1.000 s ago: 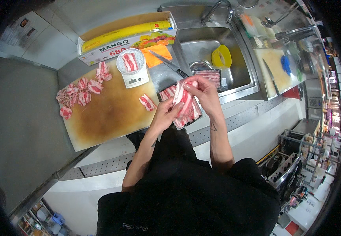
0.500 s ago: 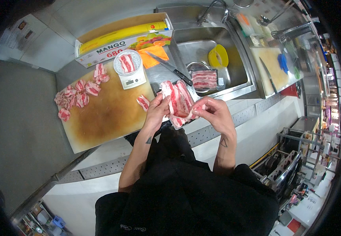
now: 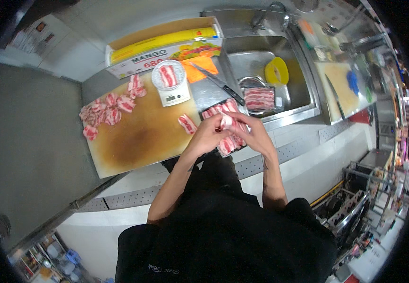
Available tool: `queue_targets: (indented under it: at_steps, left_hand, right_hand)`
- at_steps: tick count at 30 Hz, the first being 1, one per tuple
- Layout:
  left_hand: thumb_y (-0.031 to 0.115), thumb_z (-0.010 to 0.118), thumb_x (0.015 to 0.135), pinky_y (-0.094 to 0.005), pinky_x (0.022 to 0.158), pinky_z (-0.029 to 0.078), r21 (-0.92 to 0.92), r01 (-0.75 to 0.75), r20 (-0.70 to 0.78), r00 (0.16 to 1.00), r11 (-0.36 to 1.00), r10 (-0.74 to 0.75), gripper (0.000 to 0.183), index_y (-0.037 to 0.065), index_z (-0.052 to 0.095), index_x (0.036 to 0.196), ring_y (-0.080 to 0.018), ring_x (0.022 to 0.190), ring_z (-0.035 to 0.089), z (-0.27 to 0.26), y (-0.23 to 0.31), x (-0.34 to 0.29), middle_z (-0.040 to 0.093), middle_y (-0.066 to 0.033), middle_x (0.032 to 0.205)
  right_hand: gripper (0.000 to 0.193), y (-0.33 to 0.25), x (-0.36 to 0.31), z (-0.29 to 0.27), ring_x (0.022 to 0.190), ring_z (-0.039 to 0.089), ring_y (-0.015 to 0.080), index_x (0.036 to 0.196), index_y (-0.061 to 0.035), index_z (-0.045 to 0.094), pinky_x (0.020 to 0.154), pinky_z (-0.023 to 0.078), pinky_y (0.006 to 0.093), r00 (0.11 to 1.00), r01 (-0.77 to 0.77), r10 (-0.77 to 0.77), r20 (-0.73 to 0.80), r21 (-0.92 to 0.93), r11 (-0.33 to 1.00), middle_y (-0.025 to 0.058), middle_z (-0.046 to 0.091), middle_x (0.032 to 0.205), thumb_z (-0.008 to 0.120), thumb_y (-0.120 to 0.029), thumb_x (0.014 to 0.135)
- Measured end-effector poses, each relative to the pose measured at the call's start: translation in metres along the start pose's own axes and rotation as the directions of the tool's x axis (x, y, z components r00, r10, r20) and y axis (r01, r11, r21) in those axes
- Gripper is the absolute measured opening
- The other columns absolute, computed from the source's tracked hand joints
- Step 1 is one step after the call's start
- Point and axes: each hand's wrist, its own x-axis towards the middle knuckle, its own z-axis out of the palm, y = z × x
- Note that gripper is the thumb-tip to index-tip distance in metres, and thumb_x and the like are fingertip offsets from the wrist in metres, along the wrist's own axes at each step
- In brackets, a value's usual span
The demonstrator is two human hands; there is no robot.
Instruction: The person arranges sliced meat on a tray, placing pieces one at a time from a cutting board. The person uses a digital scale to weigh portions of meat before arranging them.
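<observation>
Both my hands meet over a black tray of streaky meat slices [image 3: 233,145] at the counter's front edge. A meat slice [image 3: 226,121], bunched up small, sits between their fingertips. My left hand [image 3: 207,135] pinches it from the left, and my right hand [image 3: 255,137] closes on it from the right. To the left, one loose folded slice [image 3: 187,124] lies on the cutting board's right side. A white digital scale [image 3: 175,96] stands behind it, with a folded slice [image 3: 168,76] in its clear dish. Several meat bundles [image 3: 113,116] are grouped on the board's left part.
The stained cutting board [image 3: 140,153] covers the left counter. A black-handled knife [image 3: 231,91] lies by an orange cloth [image 3: 199,70], near a box with a yellow roll [image 3: 164,54]. In the sink [image 3: 247,49] are a packed meat tray [image 3: 259,98] and a yellow bowl [image 3: 276,70].
My hands have drawn together over the tray. The strip that was stretched between them is now gathered up at the fingertips. The whole view has shifted a little.
</observation>
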Motion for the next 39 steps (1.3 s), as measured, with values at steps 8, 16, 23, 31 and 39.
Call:
queue_targets:
  at_steps: [8, 16, 23, 31, 39]
  left_hand:
    - [0.007, 0.079, 0.092, -0.0369, 0.092, 0.055, 0.143, 0.194, -0.16, 0.972, 0.971, -0.171, 0.047, -0.001, 0.05, 0.129, -0.0194, 0.103, 0.068, 0.001, 0.002, -0.042, 0.066, -0.0135, 0.115]
    - [0.012, 0.073, 0.098, -0.0372, 0.098, 0.056, -0.015, 0.122, -0.588, 0.802, 0.992, -0.108, 0.043, 0.004, 0.055, 0.137, -0.0246, 0.115, 0.069, -0.055, -0.042, -0.125, 0.069, -0.0146, 0.128]
    - [0.016, 0.07, 0.101, -0.0356, 0.094, 0.056, -0.035, 0.347, -0.708, 0.653, 0.937, -0.268, 0.032, 0.003, 0.063, 0.13, -0.0239, 0.107, 0.072, -0.086, -0.095, -0.237, 0.073, -0.0149, 0.121]
    - [0.02, 0.069, 0.102, -0.0373, 0.095, 0.056, -0.107, 0.427, -0.777, 0.527, 0.898, -0.344, 0.033, 0.004, 0.064, 0.129, -0.0245, 0.106, 0.072, -0.069, -0.12, -0.288, 0.073, -0.0161, 0.12]
    - [0.02, 0.07, 0.101, -0.0364, 0.093, 0.056, -0.06, 0.369, -0.766, 0.579, 0.928, -0.28, 0.034, 0.004, 0.064, 0.131, -0.0245, 0.105, 0.072, -0.066, -0.105, -0.277, 0.073, -0.0153, 0.121]
  right_hand:
    - [0.031, 0.008, -0.003, 0.031, 0.08, 0.069, 0.0105, 0.12, -0.0006, 0.072, 0.072, 0.057, 0.0287, 0.947, -0.312, 0.292, 0.131, 0.18, 0.933, 0.0098, 0.078, 0.096, 0.08, -0.008, 0.091]
    - [0.021, -0.045, 0.108, 0.046, 0.08, 0.071, 0.0101, 0.112, 0.0037, 0.067, 0.075, 0.055, 0.0287, 0.987, -0.105, 0.096, 0.132, 0.063, 0.992, 0.0068, 0.075, 0.09, 0.075, -0.006, 0.095]
    - [0.028, -0.04, 0.222, 0.094, 0.104, 0.071, 0.0262, 0.116, -0.0049, 0.07, 0.09, 0.056, 0.037, 0.927, 0.374, -0.362, 0.096, -0.269, 0.887, 0.0125, 0.073, 0.113, 0.078, -0.011, 0.089]
    - [0.031, 0.02, 0.278, 0.135, 0.108, 0.068, 0.038, 0.116, -0.0098, 0.075, 0.092, 0.055, 0.049, 0.887, 0.345, -0.159, 0.434, -0.394, 0.852, 0.0162, 0.074, 0.114, 0.076, -0.021, 0.086]
    - [0.03, 0.028, 0.306, 0.152, 0.104, 0.071, 0.0363, 0.114, -0.0124, 0.078, 0.089, 0.057, 0.0473, 0.931, 0.365, -0.235, 0.28, -0.682, 0.634, 0.0156, 0.074, 0.109, 0.076, -0.021, 0.085]
